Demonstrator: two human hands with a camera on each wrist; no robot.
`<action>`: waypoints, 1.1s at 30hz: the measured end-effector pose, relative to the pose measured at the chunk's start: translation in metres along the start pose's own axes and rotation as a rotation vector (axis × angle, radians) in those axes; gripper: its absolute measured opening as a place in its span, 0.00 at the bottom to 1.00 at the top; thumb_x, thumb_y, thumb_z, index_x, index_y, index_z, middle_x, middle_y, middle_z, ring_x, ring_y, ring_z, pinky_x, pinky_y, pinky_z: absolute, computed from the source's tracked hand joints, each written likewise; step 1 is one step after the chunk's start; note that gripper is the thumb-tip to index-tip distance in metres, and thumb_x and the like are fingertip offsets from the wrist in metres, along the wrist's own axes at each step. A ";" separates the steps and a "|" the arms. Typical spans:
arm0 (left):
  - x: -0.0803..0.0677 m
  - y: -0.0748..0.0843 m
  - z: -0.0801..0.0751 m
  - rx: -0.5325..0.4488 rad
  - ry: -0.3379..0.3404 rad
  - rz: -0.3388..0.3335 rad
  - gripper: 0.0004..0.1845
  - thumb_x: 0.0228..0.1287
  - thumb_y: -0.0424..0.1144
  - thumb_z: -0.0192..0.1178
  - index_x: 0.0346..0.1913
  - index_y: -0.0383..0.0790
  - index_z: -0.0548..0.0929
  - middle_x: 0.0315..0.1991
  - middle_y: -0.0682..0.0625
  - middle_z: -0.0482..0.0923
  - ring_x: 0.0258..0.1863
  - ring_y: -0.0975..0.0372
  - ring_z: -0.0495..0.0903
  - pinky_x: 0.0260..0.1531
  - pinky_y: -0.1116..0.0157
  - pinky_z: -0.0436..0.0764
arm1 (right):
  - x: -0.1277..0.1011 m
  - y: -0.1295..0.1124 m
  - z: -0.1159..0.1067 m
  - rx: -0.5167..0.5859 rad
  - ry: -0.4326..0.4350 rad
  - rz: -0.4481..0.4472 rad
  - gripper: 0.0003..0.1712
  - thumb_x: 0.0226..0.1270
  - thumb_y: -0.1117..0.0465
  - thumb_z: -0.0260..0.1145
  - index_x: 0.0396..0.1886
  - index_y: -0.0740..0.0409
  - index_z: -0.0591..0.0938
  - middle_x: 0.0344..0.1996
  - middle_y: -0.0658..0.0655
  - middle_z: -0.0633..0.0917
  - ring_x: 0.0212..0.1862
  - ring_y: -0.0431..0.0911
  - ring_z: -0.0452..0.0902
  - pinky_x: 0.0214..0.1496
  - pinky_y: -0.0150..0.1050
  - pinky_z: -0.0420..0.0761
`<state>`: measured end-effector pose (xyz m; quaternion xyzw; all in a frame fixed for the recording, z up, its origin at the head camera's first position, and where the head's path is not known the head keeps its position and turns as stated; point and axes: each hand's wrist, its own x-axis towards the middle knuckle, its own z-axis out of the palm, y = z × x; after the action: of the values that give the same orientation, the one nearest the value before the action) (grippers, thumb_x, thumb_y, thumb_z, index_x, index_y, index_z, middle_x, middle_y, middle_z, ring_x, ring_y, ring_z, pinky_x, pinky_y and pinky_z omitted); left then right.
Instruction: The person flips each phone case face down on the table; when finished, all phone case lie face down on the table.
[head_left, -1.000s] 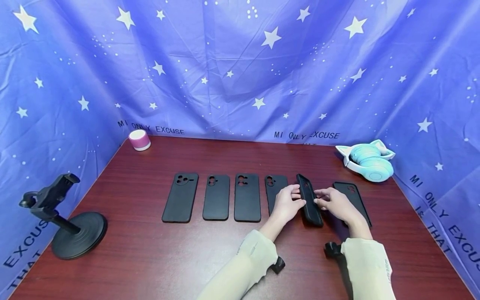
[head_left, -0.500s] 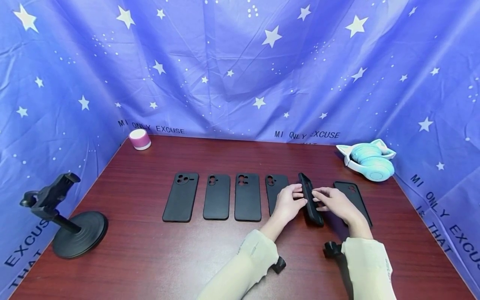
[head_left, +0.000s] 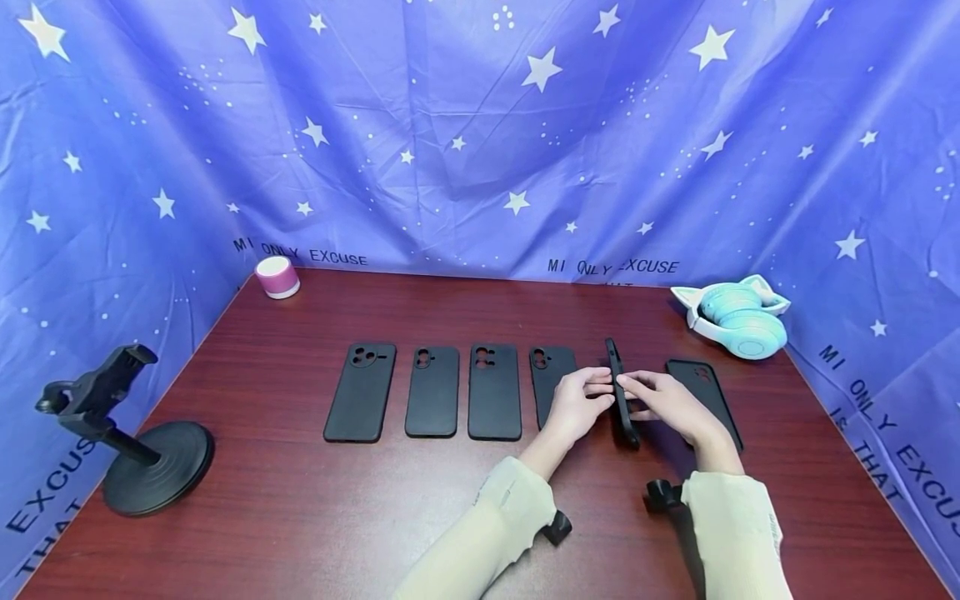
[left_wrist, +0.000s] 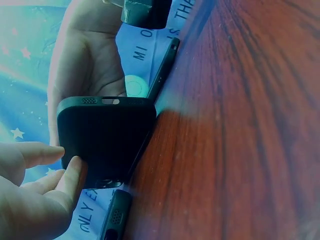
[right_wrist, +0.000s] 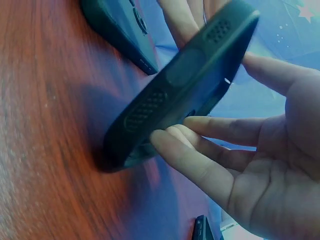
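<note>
Tipped up onto its long edge since earlier, matte black phone case (head_left: pixel 620 392) (rounded corners), left hand (head_left: pixel 573 406) and right hand (head_left: pixel 667 406) pinching it.

Pale cream ribbed sleeves (head_left: pixel 510 508), black wrist-mounted cameras (head_left: pixel 663 497).

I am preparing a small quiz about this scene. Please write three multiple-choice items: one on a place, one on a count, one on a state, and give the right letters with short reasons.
1. Where are the headphones?
A. far right part of the table
B. beside the phone stand
C. under a case

2. How many black cases lie flat on the table?
A. three
B. five
C. seven

3. How is the held case standing?
A. flat
B. on its long edge
C. lifted high above the table

Answers:
1 A, they sit near the far right corner.
2 B, four lie left of the hands and one to the right.
3 B, the left hand and right hand hold it edge-up on the wood.
</note>
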<state>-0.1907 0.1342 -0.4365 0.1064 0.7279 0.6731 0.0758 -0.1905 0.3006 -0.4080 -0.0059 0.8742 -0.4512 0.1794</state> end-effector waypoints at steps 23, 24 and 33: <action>0.000 -0.003 0.002 0.097 -0.038 -0.163 0.24 0.59 0.32 0.65 0.60 0.35 0.78 0.57 0.44 0.81 0.56 0.57 0.81 0.54 0.65 0.81 | -0.010 0.011 -0.017 0.198 0.013 -0.142 0.33 0.77 0.55 0.52 0.69 0.75 0.59 0.61 0.74 0.71 0.44 0.29 0.79 0.45 0.34 0.84; 0.000 -0.002 0.002 0.104 -0.041 -0.171 0.24 0.59 0.32 0.65 0.60 0.35 0.77 0.57 0.44 0.80 0.57 0.57 0.81 0.54 0.65 0.81 | -0.011 0.013 -0.019 0.207 0.016 -0.142 0.33 0.77 0.55 0.52 0.69 0.75 0.59 0.59 0.70 0.73 0.44 0.29 0.80 0.45 0.34 0.84; -0.002 0.001 0.001 0.104 -0.089 -0.224 0.28 0.62 0.34 0.64 0.65 0.36 0.73 0.64 0.44 0.74 0.62 0.56 0.77 0.57 0.62 0.80 | -0.012 0.024 -0.028 0.212 0.052 -0.102 0.32 0.76 0.57 0.54 0.68 0.76 0.61 0.50 0.49 0.79 0.44 0.26 0.79 0.46 0.32 0.84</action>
<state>-0.1887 0.1348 -0.4359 0.0579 0.7652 0.6163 0.1769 -0.1847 0.3389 -0.4091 -0.0194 0.8244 -0.5499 0.1329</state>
